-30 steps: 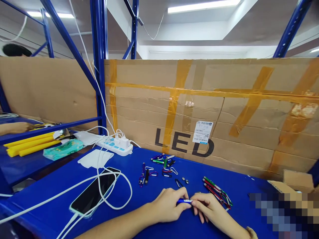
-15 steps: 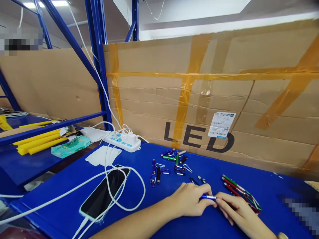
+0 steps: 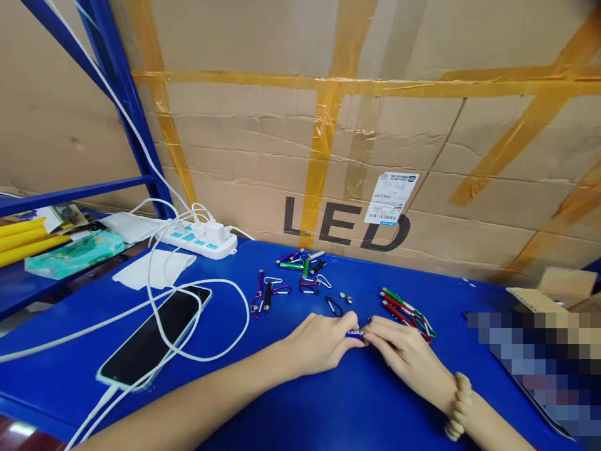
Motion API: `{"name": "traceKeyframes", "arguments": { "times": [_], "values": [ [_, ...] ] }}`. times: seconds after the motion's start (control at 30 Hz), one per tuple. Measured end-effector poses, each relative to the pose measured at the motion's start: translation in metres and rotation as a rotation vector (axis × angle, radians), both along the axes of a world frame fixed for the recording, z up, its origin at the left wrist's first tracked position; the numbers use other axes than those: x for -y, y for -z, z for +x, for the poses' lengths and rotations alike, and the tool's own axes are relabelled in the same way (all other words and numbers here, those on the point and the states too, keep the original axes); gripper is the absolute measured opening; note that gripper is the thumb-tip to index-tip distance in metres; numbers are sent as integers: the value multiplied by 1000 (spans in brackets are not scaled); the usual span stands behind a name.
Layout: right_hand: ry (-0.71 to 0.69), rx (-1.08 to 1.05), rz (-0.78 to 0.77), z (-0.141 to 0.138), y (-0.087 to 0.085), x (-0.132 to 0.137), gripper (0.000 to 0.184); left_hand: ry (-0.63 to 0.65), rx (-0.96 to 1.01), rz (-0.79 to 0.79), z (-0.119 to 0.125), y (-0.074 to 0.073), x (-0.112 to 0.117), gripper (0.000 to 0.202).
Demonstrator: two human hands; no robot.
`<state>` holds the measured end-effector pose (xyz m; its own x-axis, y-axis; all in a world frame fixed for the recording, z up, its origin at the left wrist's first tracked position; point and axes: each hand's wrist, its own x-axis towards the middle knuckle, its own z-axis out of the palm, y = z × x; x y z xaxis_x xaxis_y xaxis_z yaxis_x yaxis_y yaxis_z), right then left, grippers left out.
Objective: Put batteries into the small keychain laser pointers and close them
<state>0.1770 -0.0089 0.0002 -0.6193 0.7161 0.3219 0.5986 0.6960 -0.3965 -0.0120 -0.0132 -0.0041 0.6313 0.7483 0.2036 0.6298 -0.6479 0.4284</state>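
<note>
My left hand [image 3: 317,344] is closed around a small blue keychain flashlight [image 3: 355,334], mostly hidden by the fingers. At its right end, the thumb and fingers of my right hand [image 3: 406,351] pinch the tip; what exactly they cover I cannot make out. A black carabiner clip [image 3: 334,306] lies just beyond my left hand. Beside it are two small round metal parts [image 3: 349,300]. Past my right hand, a green keychain flashlight [image 3: 398,298] and red ones [image 3: 398,312] lie side by side with their clips. Several more keychain flashlights [image 3: 305,268] in purple, green and black are scattered farther back.
On the blue table [image 3: 300,407], a phone [image 3: 153,341] lies at left under looping white cable [image 3: 206,357]. Behind it are white paper [image 3: 154,268] and a power strip [image 3: 201,241]. A cardboard wall [image 3: 263,156] closes off the back. A blurred-out item [image 3: 539,376] sits at right.
The view has tilted down and shifted right, showing more of the right forearm and its bead bracelet. Both hands still hold the blue flashlight between them.
</note>
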Motion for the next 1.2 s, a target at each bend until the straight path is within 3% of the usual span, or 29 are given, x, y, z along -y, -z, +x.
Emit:
{"name": "traceKeyframes", "arguments": {
  "times": [0.2,0.37,0.57,0.8,0.93,1.1,1.2],
  "values": [
    [-42,55,93,0,-3,1,43,-93,140,-96,2,-3,12,14],
    [-53,101,237,2,-5,0,43,-72,184,-106,1,-6,16,15],
    [-71,157,342,4,-7,-1,40,-19,156,-95,-3,-1,14,22],
    [-110,139,317,-3,-9,10,38,-3,52,13,-7,-1,16,20],
    [-54,11,43,-11,-7,15,40,-20,-19,105,-8,3,16,19],
    [47,-221,-642,-15,-1,15,43,-44,-74,185,-8,6,13,19],
    [79,-301,-756,-15,3,12,45,-27,-82,179,-9,4,9,20]
  ]
}}
